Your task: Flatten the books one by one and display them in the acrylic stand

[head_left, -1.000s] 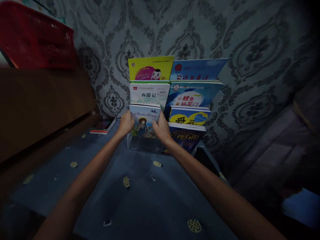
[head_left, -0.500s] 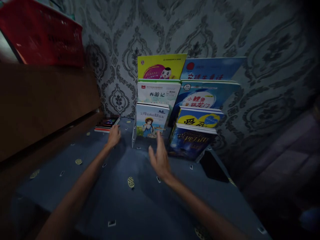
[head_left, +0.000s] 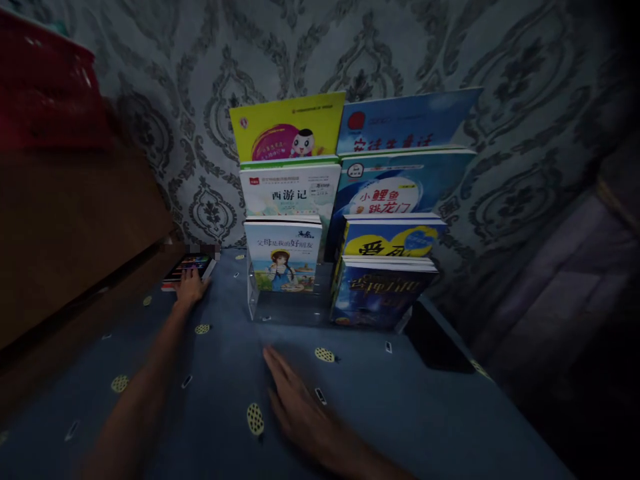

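My left hand (head_left: 190, 287) reaches to the far left of the table, its outstretched fingers lying over the near edge of a small stack of dark-covered books (head_left: 186, 265). My right hand (head_left: 295, 397) is low over the tablecloth, fingers extended and nothing in them. Beyond it stands a clear tiered book stand (head_left: 253, 300) with upright books. Its left front tier holds a book with a girl on the cover (head_left: 285, 257), with a white book (head_left: 290, 190) and a yellow book (head_left: 285, 130) behind. On the right front stands a dark blue book (head_left: 375, 293).
Behind the dark blue book are a yellow-and-blue book (head_left: 385, 237) and taller blue books (head_left: 400, 187). A black flat object (head_left: 435, 340) lies right of the stand. A brown box-like surface (head_left: 75, 233) with a red basket (head_left: 50, 87) borders the left; patterned wallpaper rises behind.
My left hand has moved from beside the dark-covered books onto their near edge. My right hand has drawn back from the stand toward me. The view has shifted to the right.
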The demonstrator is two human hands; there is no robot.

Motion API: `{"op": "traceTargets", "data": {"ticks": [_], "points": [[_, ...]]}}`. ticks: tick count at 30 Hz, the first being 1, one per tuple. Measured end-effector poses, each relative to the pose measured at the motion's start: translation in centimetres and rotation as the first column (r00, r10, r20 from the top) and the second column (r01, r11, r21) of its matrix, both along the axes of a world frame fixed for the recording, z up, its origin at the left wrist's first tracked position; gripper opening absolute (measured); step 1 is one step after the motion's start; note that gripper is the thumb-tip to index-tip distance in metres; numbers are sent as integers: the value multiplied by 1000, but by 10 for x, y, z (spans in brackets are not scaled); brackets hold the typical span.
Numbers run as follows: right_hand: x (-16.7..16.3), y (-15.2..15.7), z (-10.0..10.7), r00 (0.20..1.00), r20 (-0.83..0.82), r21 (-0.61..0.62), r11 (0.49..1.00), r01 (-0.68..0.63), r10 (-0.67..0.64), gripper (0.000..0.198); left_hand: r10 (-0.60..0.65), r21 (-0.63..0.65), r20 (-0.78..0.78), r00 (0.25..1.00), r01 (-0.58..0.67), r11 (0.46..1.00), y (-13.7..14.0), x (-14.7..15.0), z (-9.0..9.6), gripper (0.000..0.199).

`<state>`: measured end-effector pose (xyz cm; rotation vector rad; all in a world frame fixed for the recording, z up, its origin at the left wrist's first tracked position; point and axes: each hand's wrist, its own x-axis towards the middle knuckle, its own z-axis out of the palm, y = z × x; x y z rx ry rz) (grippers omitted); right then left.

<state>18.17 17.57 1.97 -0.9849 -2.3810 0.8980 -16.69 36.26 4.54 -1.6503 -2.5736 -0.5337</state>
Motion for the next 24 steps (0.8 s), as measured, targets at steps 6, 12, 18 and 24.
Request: {"op": "traceTargets", "data": {"ticks": [6, 12, 18, 24], "points": [[0, -1, 2, 1000, -16, 18, 1000, 4, -4, 64, -45, 17, -148, 988, 48, 999, 0, -8, -13, 60], [-2, 0, 5, 1000, -22, 55, 998, 3, -2, 62, -38, 50, -181, 983, 48, 998, -11, -7, -13, 54], [-7, 1, 1, 997, 74, 61, 998, -2, -3, 60, -38, 37, -203, 978, 46, 998, -25, 1, -10, 54], [-6, 0, -5, 999, 53, 137, 991, 5, -12, 59, -10, 36, -208, 978, 18, 999, -40, 5, -11, 55]]}}
